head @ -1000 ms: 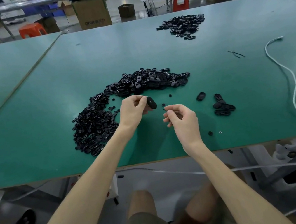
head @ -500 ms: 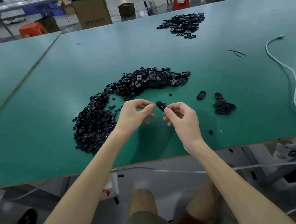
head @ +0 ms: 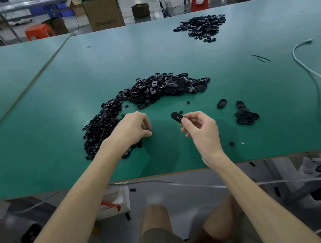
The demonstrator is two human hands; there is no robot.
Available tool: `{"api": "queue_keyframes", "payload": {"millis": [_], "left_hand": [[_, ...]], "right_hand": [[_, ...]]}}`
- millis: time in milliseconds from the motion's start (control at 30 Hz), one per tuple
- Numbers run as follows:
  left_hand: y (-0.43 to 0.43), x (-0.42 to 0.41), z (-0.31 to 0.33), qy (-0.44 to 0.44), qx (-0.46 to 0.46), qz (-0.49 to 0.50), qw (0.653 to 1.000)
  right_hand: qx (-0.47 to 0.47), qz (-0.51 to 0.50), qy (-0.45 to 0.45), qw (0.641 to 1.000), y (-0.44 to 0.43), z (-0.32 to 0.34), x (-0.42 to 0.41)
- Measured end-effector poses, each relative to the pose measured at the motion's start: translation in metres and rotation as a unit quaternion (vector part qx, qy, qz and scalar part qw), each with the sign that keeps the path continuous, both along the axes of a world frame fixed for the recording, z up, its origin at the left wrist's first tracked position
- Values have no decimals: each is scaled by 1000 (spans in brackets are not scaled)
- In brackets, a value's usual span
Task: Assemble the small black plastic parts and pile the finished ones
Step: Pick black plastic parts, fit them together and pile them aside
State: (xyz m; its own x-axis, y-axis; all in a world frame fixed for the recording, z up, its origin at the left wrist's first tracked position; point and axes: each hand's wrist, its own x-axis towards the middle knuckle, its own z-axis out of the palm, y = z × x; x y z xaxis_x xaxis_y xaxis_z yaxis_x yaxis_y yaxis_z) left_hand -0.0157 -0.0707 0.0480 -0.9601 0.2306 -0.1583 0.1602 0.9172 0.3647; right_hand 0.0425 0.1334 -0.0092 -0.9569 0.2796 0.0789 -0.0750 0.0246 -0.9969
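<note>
Right hand (head: 201, 128): I see thumb and forefinger pinching the oval part (head: 176, 117), other fingers curled.
Oval part: held above the green table (head: 48, 109), near the front edge, between both hands.
Left hand (head: 132, 129): fingers curled downward at the edge of the small-pieces heap (head: 102, 130); I cannot tell whether they hold anything.
Shell heap (head: 165, 89): behind the hands, joining the small-pieces heap.
Finished group (head: 246, 115): a few pieces right of the right hand.
Loose shell (head: 221, 103): just beside that group.
Far heap (head: 201, 27): well apart, rear right.
White cable (head: 317, 79): along the right side.
</note>
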Motion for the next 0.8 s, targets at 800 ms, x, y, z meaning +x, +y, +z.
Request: {"api": "queue_keyframes", "payload": {"millis": [800], "left_hand": [[74, 19, -41, 20, 546, 113, 830]], "right_hand": [[-7, -36, 3, 999, 1, 0, 0]]}}
